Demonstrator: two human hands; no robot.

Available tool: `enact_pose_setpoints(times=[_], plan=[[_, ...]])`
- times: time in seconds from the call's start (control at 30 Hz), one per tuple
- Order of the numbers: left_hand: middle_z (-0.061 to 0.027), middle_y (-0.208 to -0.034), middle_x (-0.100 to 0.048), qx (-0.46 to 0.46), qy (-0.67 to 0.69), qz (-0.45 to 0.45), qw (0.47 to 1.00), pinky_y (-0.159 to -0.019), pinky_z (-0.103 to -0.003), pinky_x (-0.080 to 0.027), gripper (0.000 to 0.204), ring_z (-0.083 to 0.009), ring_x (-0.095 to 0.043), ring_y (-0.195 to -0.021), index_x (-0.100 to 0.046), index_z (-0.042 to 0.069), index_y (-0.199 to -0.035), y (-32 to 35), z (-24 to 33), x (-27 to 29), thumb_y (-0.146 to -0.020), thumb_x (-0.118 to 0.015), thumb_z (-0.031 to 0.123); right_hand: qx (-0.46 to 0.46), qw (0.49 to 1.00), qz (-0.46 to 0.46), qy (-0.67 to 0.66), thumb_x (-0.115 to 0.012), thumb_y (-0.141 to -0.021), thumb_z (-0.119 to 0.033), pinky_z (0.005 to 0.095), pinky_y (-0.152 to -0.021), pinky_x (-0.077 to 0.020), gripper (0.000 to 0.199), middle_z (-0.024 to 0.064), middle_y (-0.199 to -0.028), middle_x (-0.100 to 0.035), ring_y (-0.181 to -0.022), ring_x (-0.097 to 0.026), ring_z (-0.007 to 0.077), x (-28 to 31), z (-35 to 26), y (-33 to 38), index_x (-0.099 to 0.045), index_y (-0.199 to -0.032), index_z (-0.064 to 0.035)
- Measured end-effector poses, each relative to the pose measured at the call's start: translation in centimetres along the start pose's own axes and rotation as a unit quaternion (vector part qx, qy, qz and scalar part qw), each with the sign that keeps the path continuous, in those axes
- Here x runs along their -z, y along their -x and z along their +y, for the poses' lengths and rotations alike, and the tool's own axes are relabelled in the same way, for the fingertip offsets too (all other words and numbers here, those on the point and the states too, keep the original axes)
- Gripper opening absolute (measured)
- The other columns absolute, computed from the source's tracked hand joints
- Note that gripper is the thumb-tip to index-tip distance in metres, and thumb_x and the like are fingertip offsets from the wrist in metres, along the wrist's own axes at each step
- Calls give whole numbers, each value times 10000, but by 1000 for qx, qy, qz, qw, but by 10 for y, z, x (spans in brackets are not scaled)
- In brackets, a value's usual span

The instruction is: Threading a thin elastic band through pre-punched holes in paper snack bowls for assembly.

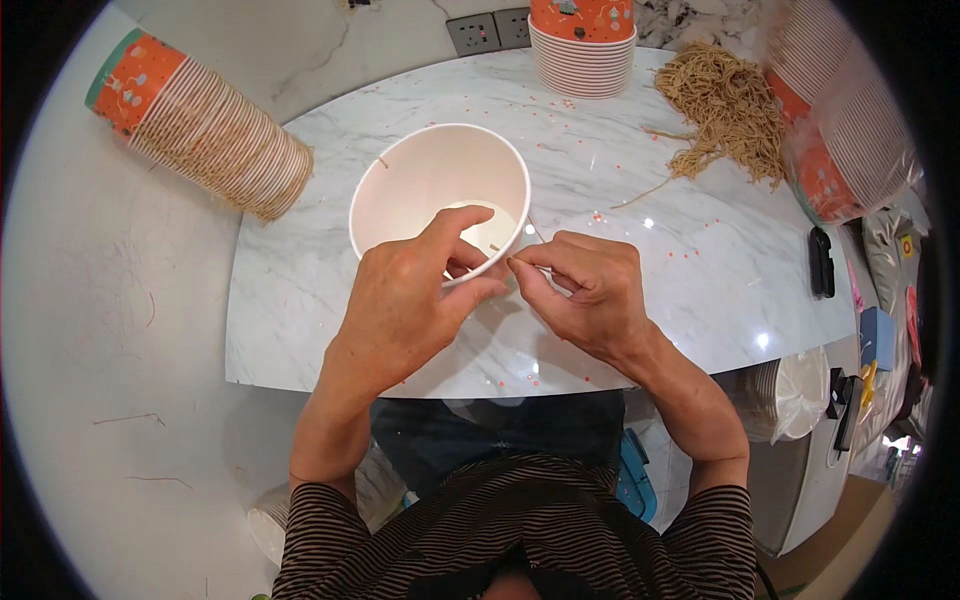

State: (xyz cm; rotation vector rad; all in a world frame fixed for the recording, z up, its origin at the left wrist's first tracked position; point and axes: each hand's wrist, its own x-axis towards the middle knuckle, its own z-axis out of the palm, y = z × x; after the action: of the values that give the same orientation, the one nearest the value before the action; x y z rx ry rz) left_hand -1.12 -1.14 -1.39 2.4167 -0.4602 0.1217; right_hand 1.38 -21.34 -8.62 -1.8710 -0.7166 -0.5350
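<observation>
Holding a big white tub (430,190) w/ L hand (400,300) in the head view, fingers inside, thumb outside, wall of tub snug b/w. Tub tipped a bit, open top up toward the cam, over the mid. of the marble table (300,330), near the front edge. Can't tell: tub bottom on table or just over it. Pinching thin tan string (537,231) w/ R hand (590,295), tips of thumb + finger tight together, just beside R rim of tub. Inside tub, one short string bit (494,247) near L fingers, plus a small tan bit (383,162) up by the rim on the L side. At back R of table, a messy string pile (725,110). Next to that, cups in clear wrap (850,120). At back mid., an orange + white cup stack (583,60). At far L, a long cup stack (215,135) lying tilted, w/ tan string along it. Near R edge, a small black thing (821,262). On table too, lots of tiny red bits (597,216).
</observation>
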Motion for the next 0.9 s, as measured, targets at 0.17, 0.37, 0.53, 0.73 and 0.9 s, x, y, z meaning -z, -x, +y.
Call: enact_pose_setpoints(times=[0.17, 0.37, 0.53, 0.73, 0.9], plan=[[-170, -957, -771, -37, 56, -52, 996, -783, -340, -575, 363, -247, -744, -836, -614, 19, -1318, -6, -5, 11, -959, -668, 22, -5, 1000, -16, 18, -771, -813, -58, 354, -528, -507, 82, 97, -720, -696, -612, -682, 265, 2, -2, 1, -771, -894, -66], [-164, -912, -752, -51, -30, -106, 993, -752, -336, -550, 231, -240, -718, -797, -700, -2, -1174, -24, -8, 15, -958, -617, 8, -6, 999, -20, 25, -772, -819, -58, 355, -535, -514, 93, 94, -741, -705, -627, -689, 264, 0, -2, 1, -774, -912, -59], [-159, -908, -745, -9, -35, -159, 987, -703, -334, -535, 157, -203, -690, -752, -729, -13, -1070, -34, 3, 21, -949, -645, 42, -26, 999, -25, 21, -776, -826, -58, 354, -520, -482, 92, 83, -694, -660, -578, -641, 242, 2, -2, 1, -776, -918, -62], [-81, -868, -739, 49, 92, -33, 994, -732, -286, -569, 121, -123, -677, -776, -694, -28, -954, -31, -7, 18, -993, -632, 69, -64, 996, -55, -29, -747, -880, -56, 365, -559, -478, 76, 125, -743, -647, -616, -631, 261, 2, 4, 1, -765, -946, -23], [-61, -973, -733, 9, 256, -69, 964, -813, -271, -549, 90, -114, -653, -930, -613, 10, -1071, -24, -2, 16, -1062, -560, 82, -71, 991, -80, -83, -707, -910, -35, 404, -634, -502, 75, 163, -825, -654, -711, -643, 343, -7, 8, 0, -731, -973, -4]])
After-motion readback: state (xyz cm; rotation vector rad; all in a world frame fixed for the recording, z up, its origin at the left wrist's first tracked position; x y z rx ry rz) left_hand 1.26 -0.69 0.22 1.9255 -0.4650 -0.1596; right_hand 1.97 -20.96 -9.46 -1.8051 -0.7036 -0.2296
